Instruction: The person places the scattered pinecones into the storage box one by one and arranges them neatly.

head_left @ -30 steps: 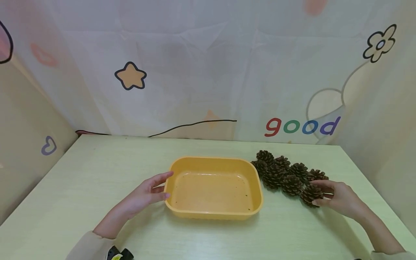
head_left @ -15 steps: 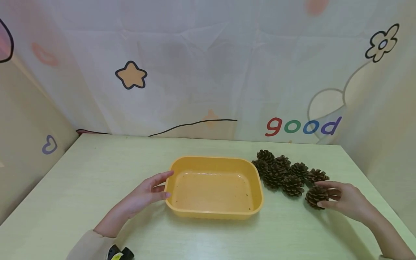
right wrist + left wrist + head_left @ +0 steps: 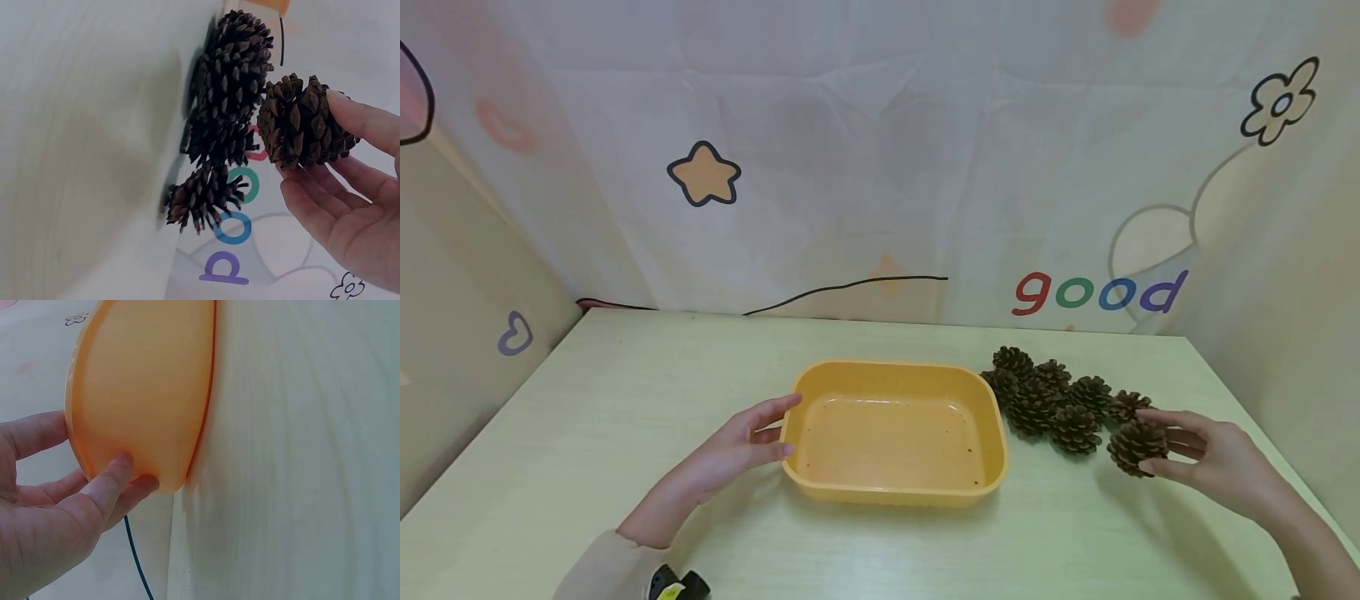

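My left hand [image 3: 730, 457] is at the left end of a yellow plastic basin [image 3: 891, 495], its index fingertip over the rim and its thumb against the outer wall. In the left wrist view, the left hand's fingers [image 3: 130, 497] grip the basin's curved end. A brown pine cone [image 3: 306, 125] is pinched between the thumb and fingers of my right hand [image 3: 1213, 454], held over the right part of the table. Several other pine cones [image 3: 1033, 406] lie clustered just right of the basin, immediately left of the held one in the head view.
The pale tabletop [image 3: 655, 392] meets a printed cloth backdrop [image 3: 850, 192] at its back edge, with cloth at both sides too. Small dark specks dot the basin's floor. A black device [image 3: 677, 585] shows by the left sleeve.
My right hand has drawn the pine cone rightward out of the cluster and lifted it, its shadow now apart below. My left hand and the basin stay in place.
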Demonstrator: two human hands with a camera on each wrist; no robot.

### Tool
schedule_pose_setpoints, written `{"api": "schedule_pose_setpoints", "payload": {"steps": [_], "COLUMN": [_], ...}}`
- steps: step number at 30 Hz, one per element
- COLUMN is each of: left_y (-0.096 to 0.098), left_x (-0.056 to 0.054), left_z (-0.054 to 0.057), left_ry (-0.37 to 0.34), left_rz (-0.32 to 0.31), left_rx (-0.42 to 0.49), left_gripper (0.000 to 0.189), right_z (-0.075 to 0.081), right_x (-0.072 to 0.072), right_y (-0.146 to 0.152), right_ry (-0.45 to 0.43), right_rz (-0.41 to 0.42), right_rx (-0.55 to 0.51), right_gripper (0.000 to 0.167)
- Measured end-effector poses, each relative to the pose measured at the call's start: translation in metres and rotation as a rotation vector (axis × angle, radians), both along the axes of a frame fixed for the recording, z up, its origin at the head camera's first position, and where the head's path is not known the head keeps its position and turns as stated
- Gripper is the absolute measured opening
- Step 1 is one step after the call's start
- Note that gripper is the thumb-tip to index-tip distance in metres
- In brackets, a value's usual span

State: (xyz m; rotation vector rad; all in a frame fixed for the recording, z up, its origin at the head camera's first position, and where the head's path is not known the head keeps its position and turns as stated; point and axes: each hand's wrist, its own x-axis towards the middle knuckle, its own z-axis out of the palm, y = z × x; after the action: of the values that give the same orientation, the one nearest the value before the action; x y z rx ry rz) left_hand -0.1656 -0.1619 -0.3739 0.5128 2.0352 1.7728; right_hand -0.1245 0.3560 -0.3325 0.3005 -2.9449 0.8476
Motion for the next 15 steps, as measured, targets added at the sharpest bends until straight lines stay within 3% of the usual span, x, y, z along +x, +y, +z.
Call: {"api": "schedule_pose_setpoints", "payload": {"steps": [15], "left_y": [0.0], "left_x": [-0.001], "left_z": [-0.001], "left_ry": [0.009], "left_rz": [-0.006], "left_rx": [0.015], "left_gripper": [0.069], "right_z": [0.009], "right_x": [0.0], "right_y": [-0.038], "right_ry": [0.068], "right_rz": [0.063], "right_rx": [-0.167], "right_gripper": [0.057]}}
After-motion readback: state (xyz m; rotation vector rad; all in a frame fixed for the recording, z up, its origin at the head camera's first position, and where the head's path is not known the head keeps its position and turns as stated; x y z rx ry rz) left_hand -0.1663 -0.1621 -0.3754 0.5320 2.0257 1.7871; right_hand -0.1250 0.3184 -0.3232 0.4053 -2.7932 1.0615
